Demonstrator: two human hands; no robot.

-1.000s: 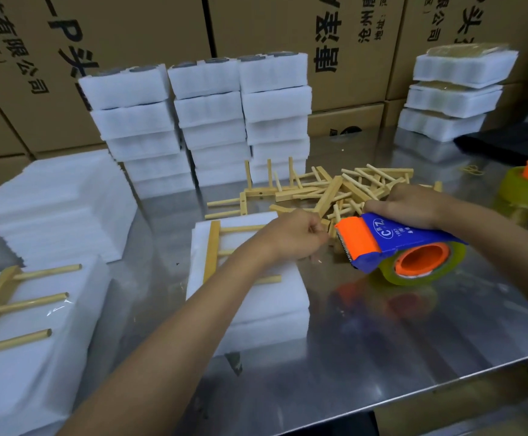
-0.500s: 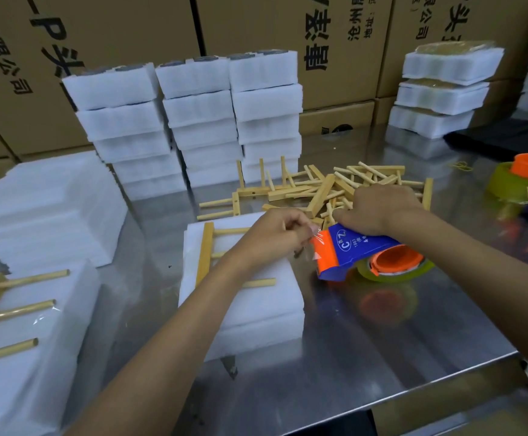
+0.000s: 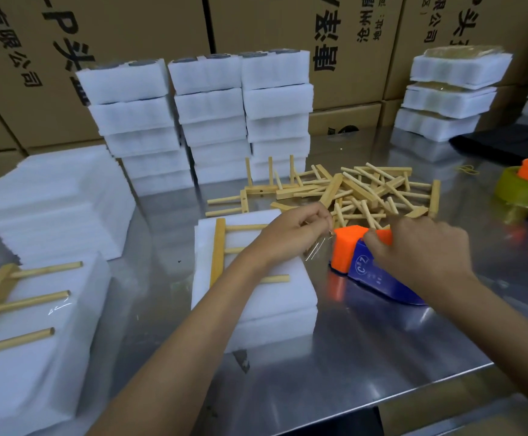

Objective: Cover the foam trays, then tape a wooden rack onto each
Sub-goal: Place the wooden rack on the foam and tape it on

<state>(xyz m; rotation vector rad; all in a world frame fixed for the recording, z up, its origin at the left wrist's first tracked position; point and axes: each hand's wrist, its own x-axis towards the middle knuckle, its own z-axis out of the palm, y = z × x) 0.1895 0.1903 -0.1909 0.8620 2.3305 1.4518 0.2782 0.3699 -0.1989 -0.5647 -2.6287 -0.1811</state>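
Steel worktop before carton wall. Since a second ago my right hand tipped tape dispenser nose-down beside covered foam tray; left hand pinches clear tape end. Wooden rack sits untaped on tray centre; I judge taping is next.

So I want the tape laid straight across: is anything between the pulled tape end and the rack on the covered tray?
Nothing visible. The left hand pinches the clear tape end right beside the tape dispenser held by the right hand, at the near edge of the wooden rack on the covered foam tray.
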